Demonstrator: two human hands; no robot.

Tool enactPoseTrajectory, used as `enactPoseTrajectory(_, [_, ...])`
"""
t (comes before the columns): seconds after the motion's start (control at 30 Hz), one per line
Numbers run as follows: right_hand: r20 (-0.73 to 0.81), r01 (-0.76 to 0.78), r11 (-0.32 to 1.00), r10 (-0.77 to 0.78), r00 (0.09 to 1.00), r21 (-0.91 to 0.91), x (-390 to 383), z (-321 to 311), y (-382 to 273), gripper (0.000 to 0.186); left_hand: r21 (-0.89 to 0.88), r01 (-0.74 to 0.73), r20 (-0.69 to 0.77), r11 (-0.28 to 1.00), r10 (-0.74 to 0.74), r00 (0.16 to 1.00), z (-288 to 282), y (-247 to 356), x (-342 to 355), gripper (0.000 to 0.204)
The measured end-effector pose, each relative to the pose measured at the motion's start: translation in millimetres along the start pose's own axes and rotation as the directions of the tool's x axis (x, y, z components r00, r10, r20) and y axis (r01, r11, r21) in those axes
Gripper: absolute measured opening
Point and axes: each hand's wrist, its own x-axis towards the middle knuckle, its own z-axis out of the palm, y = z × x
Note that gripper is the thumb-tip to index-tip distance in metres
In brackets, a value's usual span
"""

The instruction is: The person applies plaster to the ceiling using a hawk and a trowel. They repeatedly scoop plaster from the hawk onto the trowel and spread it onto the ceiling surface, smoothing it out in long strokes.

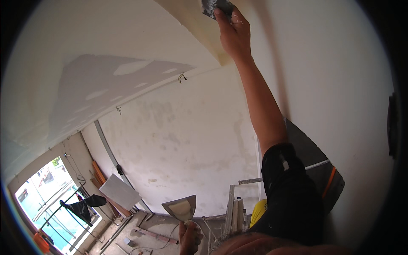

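The left hand [190,237] is curling closed around one scraper [191,205] at bottom middle, standing nearly upright, wide end pointing up. The right hand [236,36] is pinching a second scraper [211,8] at top middle.

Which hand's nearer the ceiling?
Right. The right hand is raised up near the ceiling with a dark flat tool; the left hand is well below it, holding a broad scraper blade-up.
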Motion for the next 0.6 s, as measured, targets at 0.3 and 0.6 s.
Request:
enactPoseTrajectory(0.3, [0.116, -0.045, 0.976, 0.071, 0.991, -0.213, 38.9, 31.5, 56.4, 0.032, -0.081, 0.124, -0.004, 0.989, -0.125, 0.992, 3.6, 5.9, -6.4, 0.036])
enactPoseTrajectory(0.6, [0.023, -0.022, 0.993, 0.025, 0.999, -0.114, 39.2, 58.9, 115.2, 0.030, -0.099, 0.167, 0.030, 0.981, -0.164, 0.986, 12.1, 17.8, -14.9, 0.030])
